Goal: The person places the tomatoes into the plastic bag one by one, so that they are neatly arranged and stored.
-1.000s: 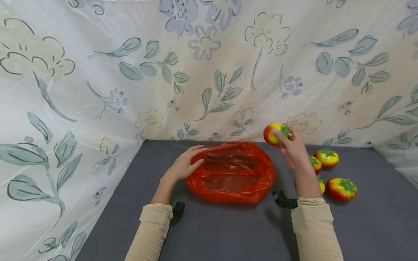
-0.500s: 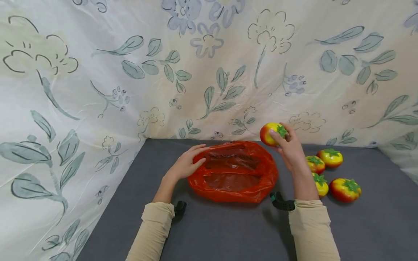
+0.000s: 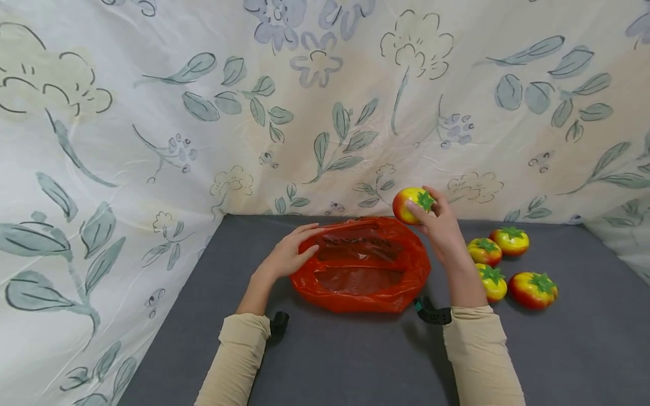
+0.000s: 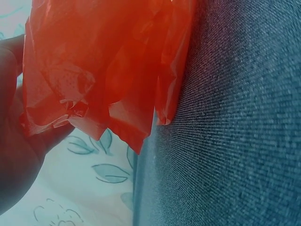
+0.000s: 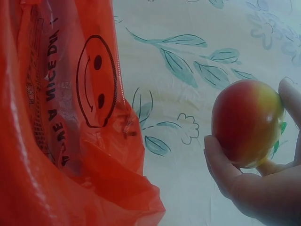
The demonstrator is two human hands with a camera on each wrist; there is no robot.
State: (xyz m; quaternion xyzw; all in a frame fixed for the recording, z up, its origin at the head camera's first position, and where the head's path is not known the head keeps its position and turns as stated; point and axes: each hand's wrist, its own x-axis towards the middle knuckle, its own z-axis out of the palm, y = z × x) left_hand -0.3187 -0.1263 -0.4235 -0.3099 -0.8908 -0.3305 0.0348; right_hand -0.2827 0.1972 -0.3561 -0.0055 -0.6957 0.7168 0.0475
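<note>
A red plastic bag sits on the table with its mouth spread upward. My left hand is at its left rim, fingers nearly straight and thumb apart, touching the film; in the left wrist view the red film hides the fingertips. Above the bag's back right rim, my right hand holds a glossy red-and-yellow toy tomato with a green leafy top between thumb and fingers. In the right wrist view, the toy tomato is apart from the bag, which bears a smiley face and lettering.
Several more toy tomatoes lie right of my right forearm, among them a large one and one at the back. Dark grey cloth covers the table. A floral curtain hangs behind and to the left.
My right hand has moved left with the toy tomato, toward the bag's mouth. The left hand and the bag stay about where they were.
</note>
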